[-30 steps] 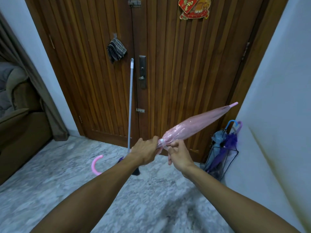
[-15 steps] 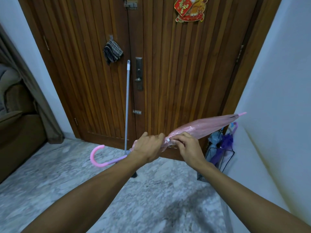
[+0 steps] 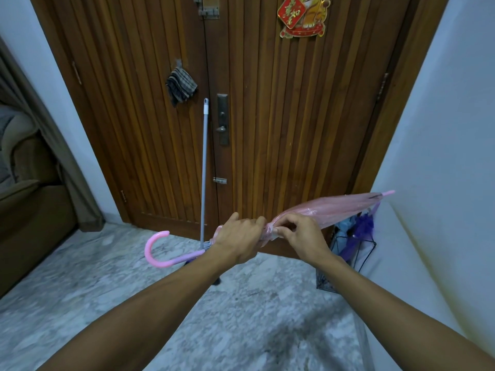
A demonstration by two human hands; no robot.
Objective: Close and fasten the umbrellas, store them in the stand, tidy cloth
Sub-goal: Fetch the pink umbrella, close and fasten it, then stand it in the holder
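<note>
I hold a closed pink see-through umbrella (image 3: 332, 208) nearly level in front of the door, its tip pointing right and its pink hooked handle (image 3: 156, 250) at the left. My left hand (image 3: 239, 241) grips the shaft at the canopy's lower end. My right hand (image 3: 300, 232) pinches the gathered canopy edge right beside it. A black wire umbrella stand (image 3: 367, 253) sits in the right corner with a purple and a blue umbrella (image 3: 360, 227) inside. A checked cloth (image 3: 180, 87) hangs on a hook on the door.
A mop with a grey pole (image 3: 205, 167) leans against the wooden door (image 3: 281, 116). A brown sofa (image 3: 24, 210) and a curtain stand at the left. A white wall (image 3: 442, 170) closes the right side. The floor is grey marble (image 3: 107, 285).
The umbrella has swung down from a steep upward tilt to almost level, and its hooked handle has come up into view at the left. Both hands stay at the canopy's lower end.
</note>
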